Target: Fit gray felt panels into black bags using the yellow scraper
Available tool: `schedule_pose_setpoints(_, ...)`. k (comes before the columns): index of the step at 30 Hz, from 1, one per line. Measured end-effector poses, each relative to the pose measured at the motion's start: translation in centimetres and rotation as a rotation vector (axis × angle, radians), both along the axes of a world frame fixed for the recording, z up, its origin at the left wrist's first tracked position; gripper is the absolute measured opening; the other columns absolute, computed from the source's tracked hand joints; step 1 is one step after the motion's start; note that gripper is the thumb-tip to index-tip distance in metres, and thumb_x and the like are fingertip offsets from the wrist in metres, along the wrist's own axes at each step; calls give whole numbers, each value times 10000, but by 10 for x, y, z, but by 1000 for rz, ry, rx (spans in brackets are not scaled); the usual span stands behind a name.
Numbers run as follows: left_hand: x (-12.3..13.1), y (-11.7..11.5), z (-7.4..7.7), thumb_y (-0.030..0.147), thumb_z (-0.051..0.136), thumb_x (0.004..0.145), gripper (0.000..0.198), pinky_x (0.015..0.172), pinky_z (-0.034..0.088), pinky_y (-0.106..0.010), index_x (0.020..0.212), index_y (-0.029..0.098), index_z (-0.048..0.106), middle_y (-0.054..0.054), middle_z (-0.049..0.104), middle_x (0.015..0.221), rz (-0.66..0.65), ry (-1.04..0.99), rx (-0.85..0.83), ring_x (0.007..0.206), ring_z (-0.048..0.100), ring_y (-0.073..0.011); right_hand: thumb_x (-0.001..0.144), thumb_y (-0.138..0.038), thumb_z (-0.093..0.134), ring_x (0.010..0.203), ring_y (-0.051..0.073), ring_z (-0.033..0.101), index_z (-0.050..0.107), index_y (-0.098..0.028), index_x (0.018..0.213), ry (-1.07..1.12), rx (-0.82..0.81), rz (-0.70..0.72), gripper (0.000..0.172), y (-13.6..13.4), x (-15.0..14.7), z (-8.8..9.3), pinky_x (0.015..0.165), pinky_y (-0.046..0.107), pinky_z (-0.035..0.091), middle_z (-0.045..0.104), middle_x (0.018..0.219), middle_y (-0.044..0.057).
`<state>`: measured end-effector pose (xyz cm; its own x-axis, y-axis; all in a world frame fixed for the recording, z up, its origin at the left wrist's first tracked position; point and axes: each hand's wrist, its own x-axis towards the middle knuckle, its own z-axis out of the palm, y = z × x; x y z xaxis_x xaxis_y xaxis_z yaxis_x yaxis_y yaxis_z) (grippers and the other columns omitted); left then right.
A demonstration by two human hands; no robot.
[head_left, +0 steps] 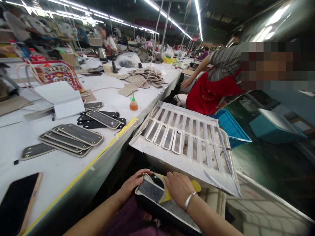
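Note:
In the head view a long grey panel (151,191) with a pale border lies over my lap, its near side black. My left hand (134,183) grips the panel's far left corner, fingers curled over the edge. My right hand (180,189) is closed on a flat yellow tool (196,186), pressed low over the panel. The tool's wide, curved end shows left of my fingers; its exact kind is unclear. Just beyond both hands stands a white slotted rack (169,165), with several pale-rimmed strips (167,138) laid across its slots.
Left is a white table (71,177) with stacked grey-black panels (80,133), a phone (21,200), a small bottle of orange liquid (133,105) and brown pieces (145,78). A person in a red apron (206,91) leans behind the rack, near a blue crate (230,127).

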<state>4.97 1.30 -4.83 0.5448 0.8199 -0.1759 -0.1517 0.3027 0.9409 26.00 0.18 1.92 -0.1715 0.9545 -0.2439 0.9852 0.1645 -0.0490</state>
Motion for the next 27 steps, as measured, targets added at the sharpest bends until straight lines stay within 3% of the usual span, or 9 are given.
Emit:
schedule_pose_setpoints(5, -1, 9, -3, 378, 510, 785, 537, 944, 386, -405, 1263, 147, 430, -105, 560, 1198, -16, -144, -109, 1106, 515, -268, 924, -324, 323, 740, 211, 554, 568, -204, 765, 66, 211, 52, 315, 30, -40, -19, 672, 345, 288, 612, 747, 51)
schedule_pose_setpoints(10, 0, 10, -7, 405, 602, 728, 561, 920, 395, -390, 1217, 146, 508, -91, 604, 1104, 21, -165, -185, 1032, 552, -257, 935, -344, 299, 697, 177, 516, 559, -204, 723, 148, 207, 289, 364, 55, -53, -26, 677, 338, 247, 590, 698, 30)
schedule_pose_setpoints(13, -3, 5, -15, 519, 619, 700, 637, 909, 407, -407, 1198, 131, 530, -108, 607, 1109, 35, -102, -195, 1008, 566, -276, 936, -347, 295, 681, 159, 494, 558, -197, 713, 196, 195, 469, 377, 68, -56, -29, 673, 331, 239, 579, 684, 24)
schedule_pose_setpoints(16, -3, 0, -19, 715, 324, 778, 771, 918, 401, -425, 1210, 108, 524, -132, 617, 1104, 164, -9, -174, 1036, 555, -290, 932, -351, 301, 654, 147, 469, 551, -191, 697, 249, 211, 630, 378, 80, -58, -32, 661, 327, 236, 563, 669, 19)
schedule_pose_setpoints(18, -1, -4, -18, 695, 57, 824, 846, 919, 404, -425, 1224, 109, 517, -123, 638, 1079, 266, 78, -236, 1055, 551, -277, 924, -351, 321, 628, 139, 453, 548, -181, 685, 285, 219, 724, 371, 87, -58, -33, 643, 324, 232, 555, 657, 20)
schedule_pose_setpoints(19, 0, -6, -18, 660, 5, 841, 841, 917, 409, -421, 1229, 116, 516, -110, 646, 1074, 305, 133, -280, 1062, 550, -270, 921, -351, 329, 617, 135, 447, 548, -176, 681, 306, 222, 771, 368, 90, -59, -34, 636, 322, 231, 553, 652, 21)
schedule_pose_setpoints(21, 1, -12, -21, 615, 70, 875, 755, 936, 404, -418, 1225, 124, 525, -88, 641, 1104, 370, 272, -306, 1094, 534, -268, 917, -353, 336, 605, 130, 441, 551, -171, 676, 350, 224, 864, 371, 96, -59, -34, 628, 319, 230, 555, 645, 23)
schedule_pose_setpoints(24, -5, -27, -36, 588, 235, 870, 649, 1003, 350, -446, 1204, 130, 552, -80, 606, 1177, 429, 516, -143, 1151, 490, -291, 915, -362, 336, 604, 131, 446, 556, -176, 667, 395, 222, 967, 380, 101, -60, -35, 630, 319, 234, 564, 636, 21)
schedule_pose_setpoints(27, -13, -44, -53, 550, 269, 866, 586, 1030, 325, -468, 1227, 179, 542, -71, 598, 1191, 307, 659, 107, 1170, 473, -299, 910, -368, 353, 607, 129, 454, 559, -178, 659, 446, 221, 1027, 376, 102, -59, -36, 631, 321, 235, 571, 628, 18)
